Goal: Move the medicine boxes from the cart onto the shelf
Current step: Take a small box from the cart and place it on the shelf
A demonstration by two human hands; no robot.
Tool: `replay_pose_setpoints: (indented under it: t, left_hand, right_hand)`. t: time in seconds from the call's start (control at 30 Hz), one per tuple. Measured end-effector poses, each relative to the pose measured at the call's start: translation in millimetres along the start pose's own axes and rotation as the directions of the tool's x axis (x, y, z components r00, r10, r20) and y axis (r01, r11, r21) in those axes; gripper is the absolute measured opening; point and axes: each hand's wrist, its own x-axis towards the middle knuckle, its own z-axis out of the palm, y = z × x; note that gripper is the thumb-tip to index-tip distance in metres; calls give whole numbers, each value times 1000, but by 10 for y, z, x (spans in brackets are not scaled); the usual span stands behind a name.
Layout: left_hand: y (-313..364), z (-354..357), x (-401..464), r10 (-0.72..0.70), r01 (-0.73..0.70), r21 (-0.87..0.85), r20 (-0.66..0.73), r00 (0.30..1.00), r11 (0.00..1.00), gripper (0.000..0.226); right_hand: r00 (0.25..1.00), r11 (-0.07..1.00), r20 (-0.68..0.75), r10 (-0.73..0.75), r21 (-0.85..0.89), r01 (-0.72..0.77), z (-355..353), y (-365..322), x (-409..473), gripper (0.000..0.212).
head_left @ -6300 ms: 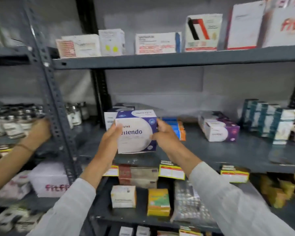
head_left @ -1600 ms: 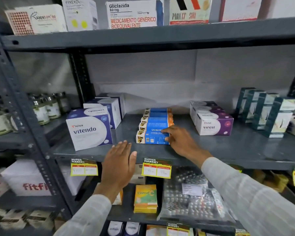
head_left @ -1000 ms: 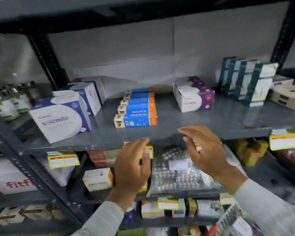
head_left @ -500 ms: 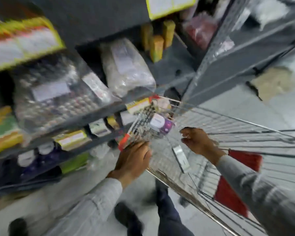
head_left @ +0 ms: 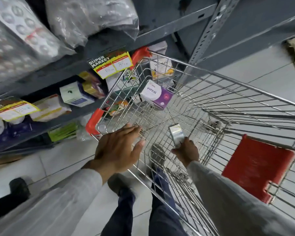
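- Reaching down into the wire cart [head_left: 211,92] with the right hand [head_left: 187,151], fingers curled on the near end of a small pale box [head_left: 175,133] low in the basket; grip looks shallow, only at one end.
- Hovering over the near rim with the left hand [head_left: 117,149], fingers spread wide, palm down, holding nothing.
- Leaving a white-and-purple box [head_left: 156,94] leaning at the far end of the basket, well apart from both hands.
- Risking a slip on the lift: pinched at one end, liable to pivot and drop back onto the mesh.
- Risking a snag: a corner catching a wire on the way up past the rim.
- Risking a nudge to the cart from the left hand, rolling it toward the shelf [head_left: 46,77] crowded just beside it.
- Judging blur too heavy to read how far the fingers wrap.
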Motion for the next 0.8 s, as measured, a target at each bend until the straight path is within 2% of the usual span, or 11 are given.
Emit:
replay_pose_setpoints:
  t: [0.1,0.23,0.33,0.43,0.5,0.57,0.63,0.67,0.73,0.8]
  left_hand:
    - [25,4,6,-2,1,-12,-17,1000,1000,64]
    - [38,-21,-26,19,-19,-18,-18,1000,1000,63]
    - [94,-140,-108,15,-19,-97,-35,999,995,64]
    - [207,-474,-257,45,-73,-164,-167,985,984,62]
    - [285,-856,-392,96,-148,-151,-307,947,977,60]
    - [353,-1349,-580,128,-212,-132,-465,876,968,59]
    - [417,-1904,-825,156,-274,-99,-621,768,957,56]
    - [441,-2195,-966,175,-306,-62,-705,687,950,54]
    - [468,-2753,-1244,231,-341,67,-852,470,938,50]
    - [443,-3263,-1486,277,-326,176,-914,296,929,48]
  right_hand:
    - [996,999,-88,-2,-50,-3,-5,16,-10,37]
    - [991,990,-54,-119,-78,115,-284,-43,-307,40]
    - [968,975,-111,-223,-37,221,-633,-227,-676,45]
    - [930,948,-189,-316,-18,318,-1046,-522,-1110,50]
    - [894,929,-262,-365,-44,367,-1389,-780,-1445,48]
    - [839,909,-362,-407,-67,412,-1784,-1095,-1838,46]
    - [742,867,-478,-470,-92,490,-2146,-1388,-2224,49]
    - [675,832,-538,-506,-99,545,-2312,-1529,-2407,52]
    - [509,747,-663,-549,-115,655,-2634,-1792,-2716,55]
    - [367,655,-751,-549,-114,747,-2980,-2088,-3031,48]
